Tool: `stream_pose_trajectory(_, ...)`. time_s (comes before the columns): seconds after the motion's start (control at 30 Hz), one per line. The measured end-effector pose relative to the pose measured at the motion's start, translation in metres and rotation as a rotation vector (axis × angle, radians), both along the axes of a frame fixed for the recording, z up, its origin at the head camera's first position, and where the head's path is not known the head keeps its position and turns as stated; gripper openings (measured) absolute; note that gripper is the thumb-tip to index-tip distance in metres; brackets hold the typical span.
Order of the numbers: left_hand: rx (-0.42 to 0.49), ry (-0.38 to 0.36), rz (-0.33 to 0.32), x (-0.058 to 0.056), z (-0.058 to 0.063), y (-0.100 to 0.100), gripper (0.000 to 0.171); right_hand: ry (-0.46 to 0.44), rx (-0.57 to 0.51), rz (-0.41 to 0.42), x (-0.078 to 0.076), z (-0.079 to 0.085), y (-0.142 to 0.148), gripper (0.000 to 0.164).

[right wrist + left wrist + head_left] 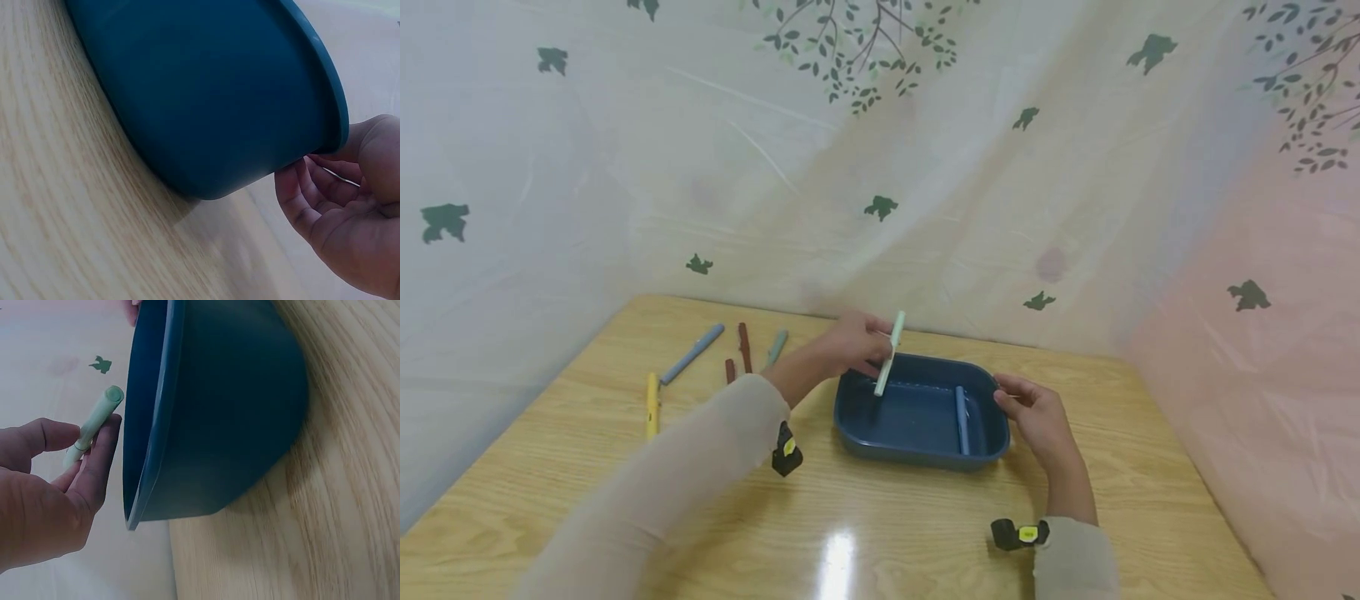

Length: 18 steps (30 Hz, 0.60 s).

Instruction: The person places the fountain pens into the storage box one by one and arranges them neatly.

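Observation:
Over the left end of a dark blue basin [917,455], my left hand [852,343] pinches a pale green pen [890,354] between thumb and fingers. The pen is tilted, its lower end above the basin's opening. In the left wrist view the pen's round flat end [113,394] points toward the basin wall [231,412]. My right hand [1037,414] grips the basin's right rim, thumb on the rim and fingers curled beneath it, as the right wrist view shows at the rim [334,103]. Inside the basin, a blue pen [962,421] lies near the right wall.
On the wooden table [925,533], left of the basin, lie a blue pen [692,354], a yellow pen [652,406], dark red pens [744,347] and a grey-green pen [777,347], partly behind the left arm. A patterned curtain [820,208] hangs behind the table.

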State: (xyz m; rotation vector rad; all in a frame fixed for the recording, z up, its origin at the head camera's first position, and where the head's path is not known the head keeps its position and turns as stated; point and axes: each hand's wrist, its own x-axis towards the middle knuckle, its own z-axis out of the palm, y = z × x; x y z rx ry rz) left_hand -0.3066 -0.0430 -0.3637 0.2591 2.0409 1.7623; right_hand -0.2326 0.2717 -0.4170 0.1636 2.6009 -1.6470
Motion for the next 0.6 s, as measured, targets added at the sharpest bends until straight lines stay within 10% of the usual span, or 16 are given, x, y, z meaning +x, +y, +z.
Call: stream_pose_trajectory(0.6,-0.003,-0.005,-0.034,0.011,-0.017,0.030,0.052,-0.014,0.008,-0.010,0.001,0.001,-0.003,0.040)
